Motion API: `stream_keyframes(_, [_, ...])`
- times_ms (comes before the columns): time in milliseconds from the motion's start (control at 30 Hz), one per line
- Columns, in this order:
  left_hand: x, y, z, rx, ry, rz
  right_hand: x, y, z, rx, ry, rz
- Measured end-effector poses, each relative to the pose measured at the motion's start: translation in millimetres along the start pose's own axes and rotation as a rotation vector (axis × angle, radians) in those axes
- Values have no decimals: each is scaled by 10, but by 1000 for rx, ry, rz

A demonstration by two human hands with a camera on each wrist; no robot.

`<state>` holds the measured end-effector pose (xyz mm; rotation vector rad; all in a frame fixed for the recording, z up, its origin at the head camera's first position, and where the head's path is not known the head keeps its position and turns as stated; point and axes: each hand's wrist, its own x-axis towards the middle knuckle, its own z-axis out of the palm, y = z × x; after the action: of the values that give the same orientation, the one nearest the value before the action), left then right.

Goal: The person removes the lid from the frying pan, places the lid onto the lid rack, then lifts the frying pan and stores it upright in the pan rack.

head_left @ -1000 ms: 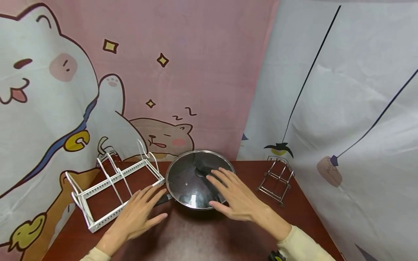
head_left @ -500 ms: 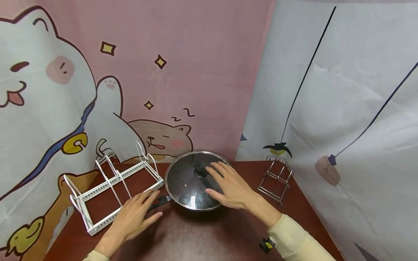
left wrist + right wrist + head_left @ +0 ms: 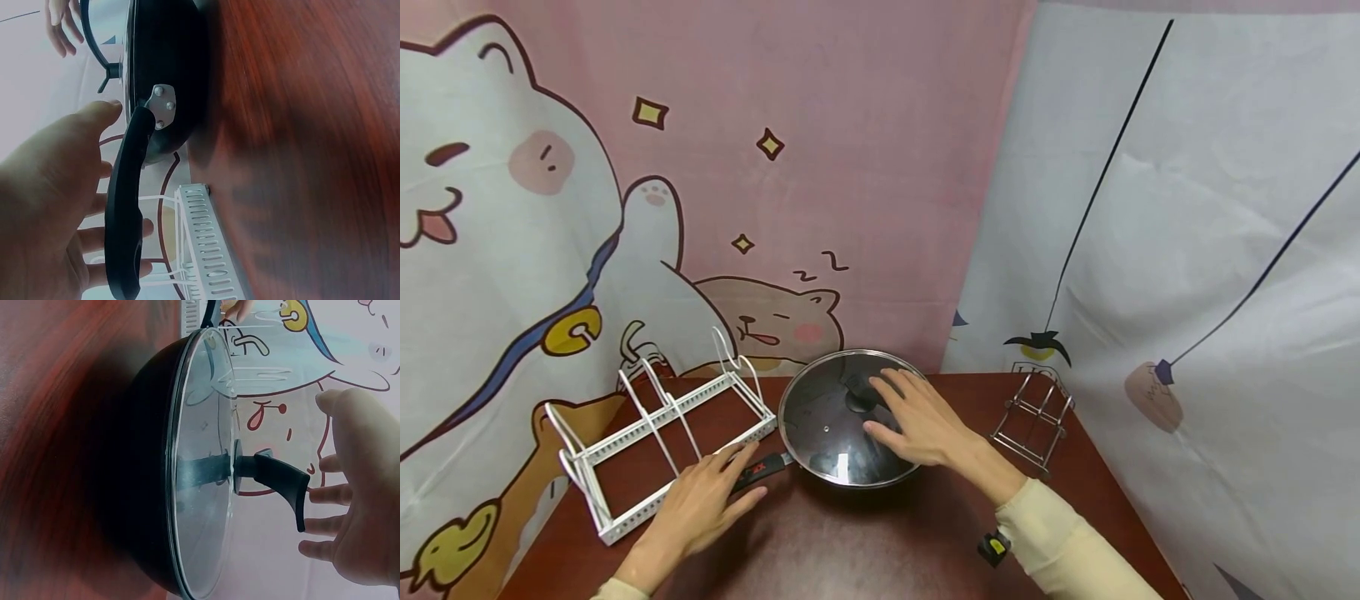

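Observation:
A black pan [image 3: 147, 456] stands on the table with a glass lid [image 3: 820, 417] over it. Its black handle [image 3: 125, 206] points toward the near left. Fingers spread and relaxed, my left hand [image 3: 700, 500] hovers right by that handle; in the left wrist view the fingertips show past its far side and the thumb sits apart from it. Over the lid, my right hand [image 3: 925, 425] has its fingers extended beside the black lid handle [image 3: 284, 478], fingertips close to its curved end. Neither hand is curled around anything.
To the left of the pan lies a white rack [image 3: 632, 515] with upright wire dividers, close to my left hand. A small metal wire rack [image 3: 1018, 451] stands at the back right of the brown table [image 3: 850, 558]. Printed cloth walls [image 3: 880, 167] rise behind.
My right hand has shifted left, closer to the lid handle. My left hand has moved slightly left and down, showing more of the pan handle. Pan and racks stay in place.

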<state>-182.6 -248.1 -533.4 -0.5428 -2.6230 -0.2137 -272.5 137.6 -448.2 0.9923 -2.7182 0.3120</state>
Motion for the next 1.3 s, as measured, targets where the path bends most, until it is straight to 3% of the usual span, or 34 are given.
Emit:
stream_keyframes(600, [-52,-1,70,-10,-31,-53,205,21,114,52,-37,104])
stream_keyframes(867, [-91,-20,99,-20,-78,-100,233,14,129,63,-69,166])
stream_keyframes(1300, [-112,-10,108,-24,-112,-140,302,-7,166,34,-79,191])
